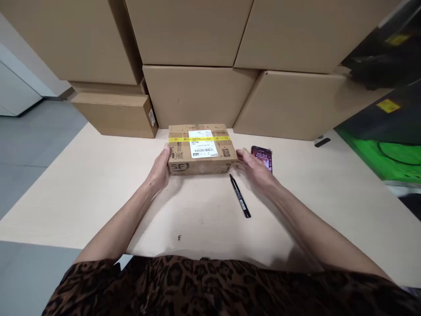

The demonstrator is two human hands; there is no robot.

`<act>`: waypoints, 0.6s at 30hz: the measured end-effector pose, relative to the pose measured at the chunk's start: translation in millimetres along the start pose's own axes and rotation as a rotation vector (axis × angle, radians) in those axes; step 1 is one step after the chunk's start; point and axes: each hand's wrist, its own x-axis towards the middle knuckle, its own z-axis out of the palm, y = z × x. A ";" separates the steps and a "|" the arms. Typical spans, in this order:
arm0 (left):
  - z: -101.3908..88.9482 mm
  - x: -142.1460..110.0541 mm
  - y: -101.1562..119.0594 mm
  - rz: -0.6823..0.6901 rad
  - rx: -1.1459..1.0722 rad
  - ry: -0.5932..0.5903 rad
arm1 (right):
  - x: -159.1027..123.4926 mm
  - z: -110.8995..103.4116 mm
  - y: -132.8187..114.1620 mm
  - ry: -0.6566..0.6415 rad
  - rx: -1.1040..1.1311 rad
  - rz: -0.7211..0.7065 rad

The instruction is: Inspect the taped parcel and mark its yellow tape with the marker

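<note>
A flat cardboard parcel [201,149] lies on the pale table [82,197], bound with yellow tape and carrying a white barcode label. My left hand [159,169] rests flat against its left side, fingers extended. My right hand [253,167] is open at the parcel's right end, its fingertips at or very near the cardboard. Just beyond that hand, a smartphone [262,158] lies with its lit screen partly hidden by my fingers. Below the hand, a black marker pen [240,197] lies on the table.
Large cardboard boxes [200,96] are stacked along the table's far edge. A small black object [322,142] lies at the far right, near a green surface [388,158]. Grey floor [29,149] shows past the table's left edge. My leopard-print sleeve [204,285] fills the bottom.
</note>
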 end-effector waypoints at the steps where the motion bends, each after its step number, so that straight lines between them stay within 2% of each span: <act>1: 2.6 -0.6 1.3 -0.003 -0.021 -0.024 | 3.9 13.0 -0.4 -0.086 0.043 -0.015; 3: 4.9 -2.1 7.0 0.035 -0.043 -0.024 | 8.3 32.1 -3.3 -0.138 0.103 -0.087; 5: 3.8 -4.2 15.0 0.085 -0.065 -0.019 | 9.3 41.1 -8.5 -0.128 0.135 -0.151; 10: -1.6 -9.8 24.0 0.124 -0.119 0.002 | 11.7 38.3 -23.0 -0.069 0.197 -0.229; 14: 0.1 -12.0 16.4 0.143 -0.073 -0.018 | 15.7 34.6 -26.7 -0.097 0.349 -0.105; 18: 1.4 -12.2 13.2 0.140 -0.013 -0.045 | 12.0 32.6 -25.5 -0.129 0.332 -0.032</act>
